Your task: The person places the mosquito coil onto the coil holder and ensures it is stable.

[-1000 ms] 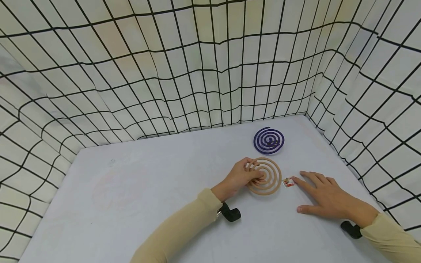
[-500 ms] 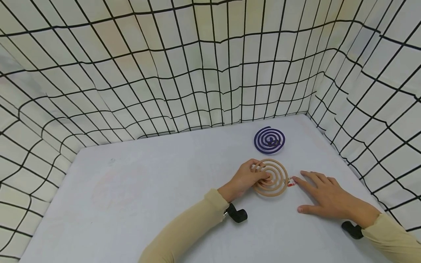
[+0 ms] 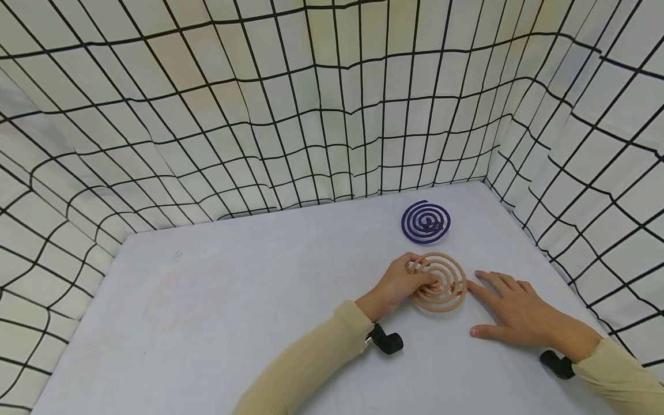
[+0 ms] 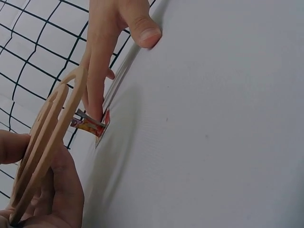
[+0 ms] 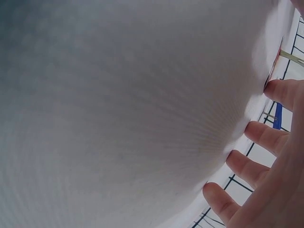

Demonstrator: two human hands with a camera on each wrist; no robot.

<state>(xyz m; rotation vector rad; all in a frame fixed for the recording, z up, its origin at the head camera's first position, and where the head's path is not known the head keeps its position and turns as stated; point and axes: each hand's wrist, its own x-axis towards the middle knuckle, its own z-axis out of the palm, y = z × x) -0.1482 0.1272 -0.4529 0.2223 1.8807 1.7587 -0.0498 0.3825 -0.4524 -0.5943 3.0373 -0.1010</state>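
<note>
My left hand pinches a tan mosquito coil, thumb on top near the centre and fingers beneath. In the left wrist view the coil is tilted above the tabletop. Close by its edge is a small printed metal coil stand, with a strip standing up from its flat base. From the head view the coil overlaps most of the stand, and only bits of red show. My right hand lies spread, palm down, with its index fingertip at the base's edge. In the right wrist view its fingertips touch the tabletop.
A dark purple mosquito coil lies farther back on the white table, with a small dark piece near its centre. Black-gridded white curtains rise along the back and sides. Dark wrist mounts sit by both sleeves.
My left hand has carried the tan mosquito coil rightward until it covers most of the small stand from above. My right hand has stayed nearly still.
</note>
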